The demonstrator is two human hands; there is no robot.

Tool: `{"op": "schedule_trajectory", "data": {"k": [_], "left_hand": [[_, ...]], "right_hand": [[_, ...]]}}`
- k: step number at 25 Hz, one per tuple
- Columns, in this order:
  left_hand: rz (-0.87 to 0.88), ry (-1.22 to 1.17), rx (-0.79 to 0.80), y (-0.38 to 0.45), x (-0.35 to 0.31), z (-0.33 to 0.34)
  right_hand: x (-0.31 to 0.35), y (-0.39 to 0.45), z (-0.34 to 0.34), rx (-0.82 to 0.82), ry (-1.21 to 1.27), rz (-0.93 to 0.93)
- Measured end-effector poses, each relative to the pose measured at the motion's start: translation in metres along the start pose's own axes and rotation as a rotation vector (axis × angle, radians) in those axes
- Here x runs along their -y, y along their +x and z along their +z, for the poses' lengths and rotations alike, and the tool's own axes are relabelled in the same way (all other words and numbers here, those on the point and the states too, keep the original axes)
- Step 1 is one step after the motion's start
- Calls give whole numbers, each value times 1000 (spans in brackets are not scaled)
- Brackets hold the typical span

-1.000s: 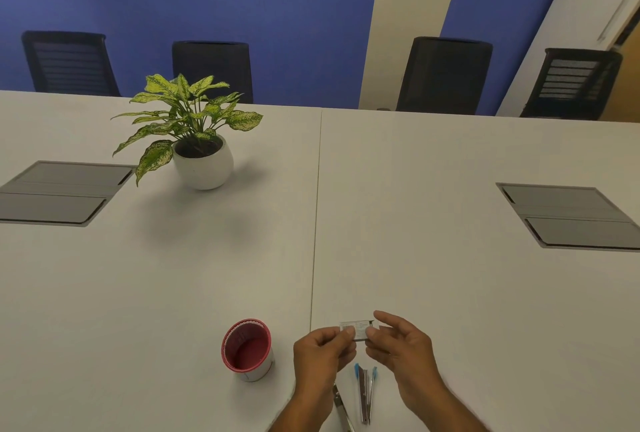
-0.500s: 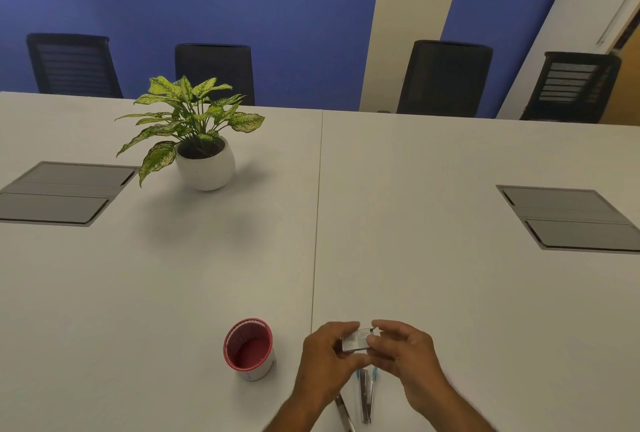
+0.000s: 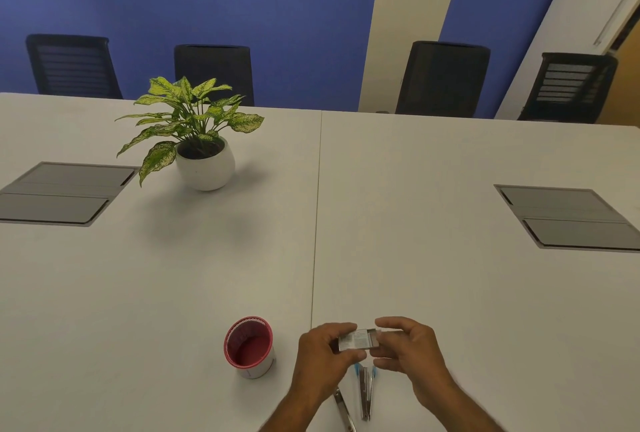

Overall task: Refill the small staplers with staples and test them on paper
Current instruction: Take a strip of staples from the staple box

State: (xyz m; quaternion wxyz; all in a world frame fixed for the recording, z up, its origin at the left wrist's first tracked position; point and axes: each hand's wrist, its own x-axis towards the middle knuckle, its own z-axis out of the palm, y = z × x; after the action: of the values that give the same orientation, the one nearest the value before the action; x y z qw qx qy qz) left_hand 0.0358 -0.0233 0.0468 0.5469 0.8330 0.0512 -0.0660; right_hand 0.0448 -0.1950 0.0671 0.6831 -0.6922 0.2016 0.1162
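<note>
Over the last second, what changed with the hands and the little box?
Both hands closed in round the staple box: the left hand now grips its left end, and the right hand, whose fingers were spread, pinches the right end, where the box looks slid partly open. The red cup, staplers and plant stayed put.

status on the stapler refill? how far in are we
Early. Done: nothing visibly loaded or tested. In hand: left hand and right hand both hold the small staple box, which looks partly slid open. Left: the staplers lie on the table below the hands, untouched; whether they are open is unclear. No paper is in view.
</note>
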Motion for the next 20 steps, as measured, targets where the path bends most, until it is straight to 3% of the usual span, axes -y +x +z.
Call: {"op": "schedule_trajectory", "data": {"k": [13,20], "left_hand": [[-40,-24,-4,-4,1,-1],[-52,-12,-23,-5,1,3]], "right_hand": [[0,-2,-4,-56,-28,10],[0,-9,1,-95,-249,-102]]}}
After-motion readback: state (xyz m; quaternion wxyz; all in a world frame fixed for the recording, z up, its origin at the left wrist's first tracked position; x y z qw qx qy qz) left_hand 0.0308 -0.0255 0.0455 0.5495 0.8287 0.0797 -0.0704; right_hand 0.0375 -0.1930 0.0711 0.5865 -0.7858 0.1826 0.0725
